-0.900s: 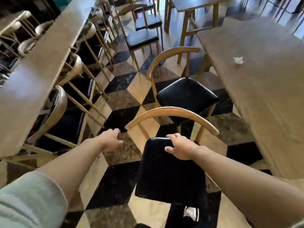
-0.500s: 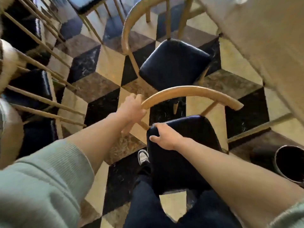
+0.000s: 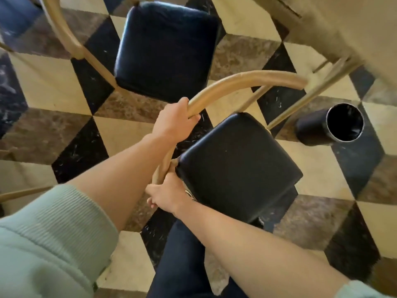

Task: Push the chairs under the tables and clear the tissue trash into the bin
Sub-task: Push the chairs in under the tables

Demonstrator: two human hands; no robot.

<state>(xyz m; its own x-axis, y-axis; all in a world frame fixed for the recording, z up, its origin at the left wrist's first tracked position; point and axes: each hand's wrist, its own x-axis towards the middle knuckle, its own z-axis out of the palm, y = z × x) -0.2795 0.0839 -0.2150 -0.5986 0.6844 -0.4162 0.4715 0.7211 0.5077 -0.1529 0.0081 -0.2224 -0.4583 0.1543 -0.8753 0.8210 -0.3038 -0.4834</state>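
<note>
Your left hand [image 3: 175, 123] is wrapped around the curved tan wooden backrest rail [image 3: 242, 81] of the near chair with the black padded square seat [image 3: 238, 164], gripping it close to the rail's left end, while your right hand [image 3: 166, 194] is curled around the chair's wooden frame at the seat's rear left corner, fingers tucked under the edge. The chair stands on the floor just beside the tan wooden table [image 3: 335, 29], the free end of its rail near the table's slanted leg [image 3: 309, 97], the seat not yet under the tabletop. Judging by the thin frame, the chair should be light and stiff, so it ought to turn and slide as one piece; the smooth rail may slip in a loose grip, and the padded seat gives poor purchase, so keep to the wood. Watch that table leg as you swing the seat in. The second chair with a like black cushion [image 3: 165, 50] stands further out, also clear of the table. A black cylindrical bin [image 3: 330, 125] sits on the floor near the table leg, right of your chair. The floor is polished stone in cream, brown and black diamonds [image 3: 53, 82], probably slick enough for chair legs to glide. No tissue is in view here.
</note>
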